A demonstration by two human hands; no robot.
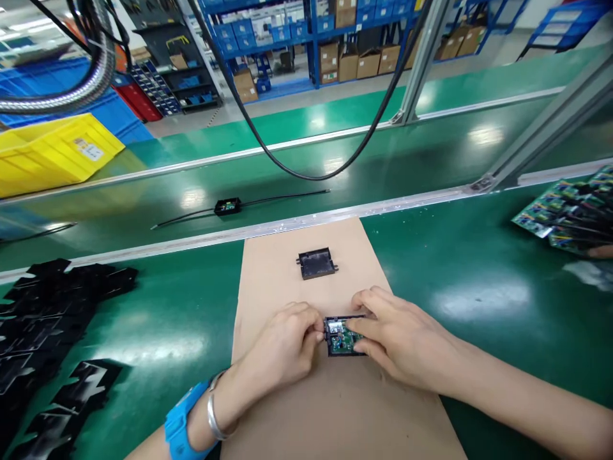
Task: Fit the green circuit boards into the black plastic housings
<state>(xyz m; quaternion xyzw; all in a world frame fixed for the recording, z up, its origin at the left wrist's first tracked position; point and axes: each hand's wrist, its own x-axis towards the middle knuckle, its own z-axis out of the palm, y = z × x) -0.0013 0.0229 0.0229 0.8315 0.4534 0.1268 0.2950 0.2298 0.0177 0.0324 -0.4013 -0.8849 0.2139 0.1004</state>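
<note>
A small black plastic case (328, 345) with a green circuit board (342, 338) in it lies on the cardboard sheet in front of me. My left hand (294, 335) is closed in a pinch at the left end of the case; the fingers hide exactly what is between them. Over the right end, my right hand (393, 335) grips the case, with fingertips pressing on the board and covering part of it. A second black case (317, 263), with no board inside, sits farther up on the cardboard (272, 275).
Several black plastic cases (43, 326) are heaped at the left. Circuit boards with wires (569, 211) lie at the far right, beside part of another hand (601, 252). Beyond the metal rail (297, 223) rests a wired module (227, 206). A black cable (311, 176) hangs ahead; a yellow bin (52, 153) stands upper left.
</note>
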